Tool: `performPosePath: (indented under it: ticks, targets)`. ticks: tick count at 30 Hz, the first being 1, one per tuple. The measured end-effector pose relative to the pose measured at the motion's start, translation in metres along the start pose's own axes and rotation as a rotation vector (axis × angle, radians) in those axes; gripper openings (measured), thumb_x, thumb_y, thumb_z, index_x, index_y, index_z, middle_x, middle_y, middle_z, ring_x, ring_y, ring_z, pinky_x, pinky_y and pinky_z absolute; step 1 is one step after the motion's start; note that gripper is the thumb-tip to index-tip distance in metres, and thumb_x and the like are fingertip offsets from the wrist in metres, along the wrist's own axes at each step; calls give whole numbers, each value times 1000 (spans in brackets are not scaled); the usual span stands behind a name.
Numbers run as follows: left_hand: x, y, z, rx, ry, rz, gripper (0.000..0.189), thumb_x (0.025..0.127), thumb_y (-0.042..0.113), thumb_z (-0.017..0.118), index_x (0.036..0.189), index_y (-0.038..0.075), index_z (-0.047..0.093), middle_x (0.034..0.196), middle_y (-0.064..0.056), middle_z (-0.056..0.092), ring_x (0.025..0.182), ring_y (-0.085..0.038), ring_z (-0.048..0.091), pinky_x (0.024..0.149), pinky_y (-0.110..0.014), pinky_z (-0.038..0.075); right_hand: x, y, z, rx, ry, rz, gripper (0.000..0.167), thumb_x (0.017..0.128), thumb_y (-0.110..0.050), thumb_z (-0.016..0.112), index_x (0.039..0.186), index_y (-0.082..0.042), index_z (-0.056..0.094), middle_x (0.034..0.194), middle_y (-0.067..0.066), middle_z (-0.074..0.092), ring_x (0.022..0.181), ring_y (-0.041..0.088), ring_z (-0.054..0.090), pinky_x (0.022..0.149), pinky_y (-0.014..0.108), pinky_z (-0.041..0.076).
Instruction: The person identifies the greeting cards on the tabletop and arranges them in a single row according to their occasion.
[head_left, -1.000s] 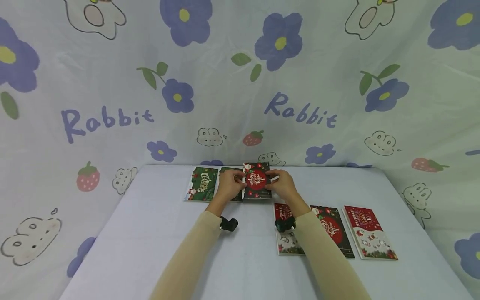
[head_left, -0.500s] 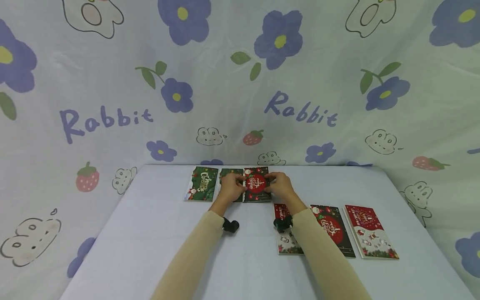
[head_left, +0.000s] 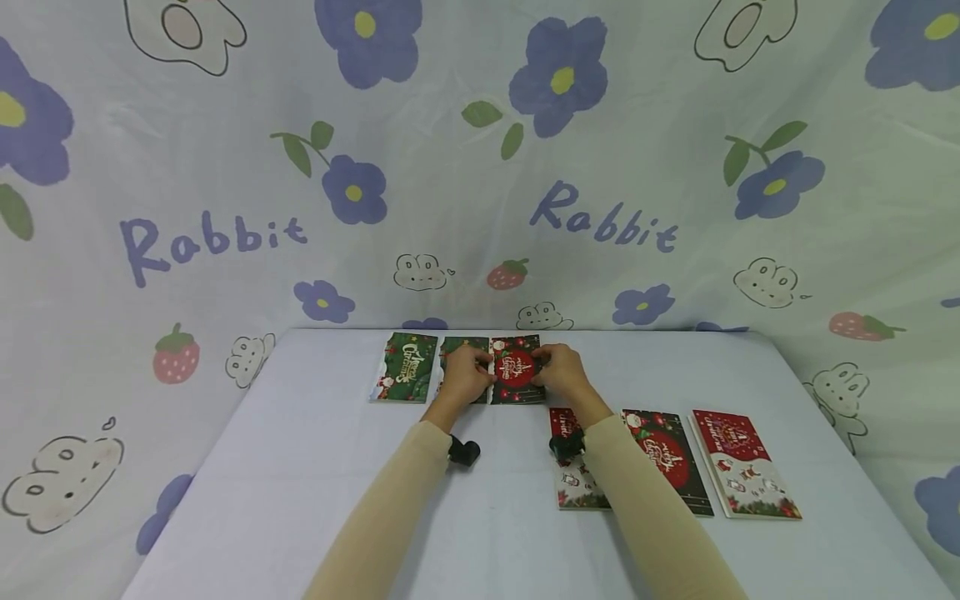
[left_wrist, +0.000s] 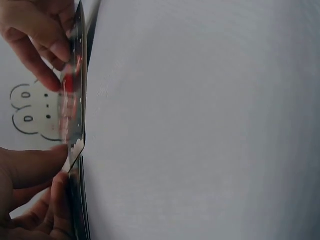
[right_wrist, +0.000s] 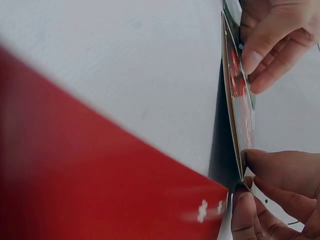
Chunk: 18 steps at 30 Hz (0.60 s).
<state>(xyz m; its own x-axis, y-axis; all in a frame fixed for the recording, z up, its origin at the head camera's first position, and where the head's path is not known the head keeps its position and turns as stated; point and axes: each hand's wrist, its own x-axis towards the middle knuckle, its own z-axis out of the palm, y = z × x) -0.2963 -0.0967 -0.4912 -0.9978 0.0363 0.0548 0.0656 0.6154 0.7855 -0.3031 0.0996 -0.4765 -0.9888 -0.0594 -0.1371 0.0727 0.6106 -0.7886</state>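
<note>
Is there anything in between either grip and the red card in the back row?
Nothing visible: the left grip and right grip hold the red card directly at opposite side edges. The middle green card lies beside it, partly covered by the left grip, but blocks neither.

left fingers: curled, pinching | right fingers: curled, pinching | forearms: extended forward, angled inward
</note>
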Motion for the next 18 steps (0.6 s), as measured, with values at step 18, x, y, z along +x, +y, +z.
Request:
performPosePath:
  ticks: [18]
  targets:
    - [1,0,0,18,-13,-6,34,81,-6,87,114,-3,78,84,-11,72,75,-19,67,72,-38,57,0,-6,7,-188,27,-17,51,83,4,80,133,2,69,136,23,62,130,39,57,110,50,47]
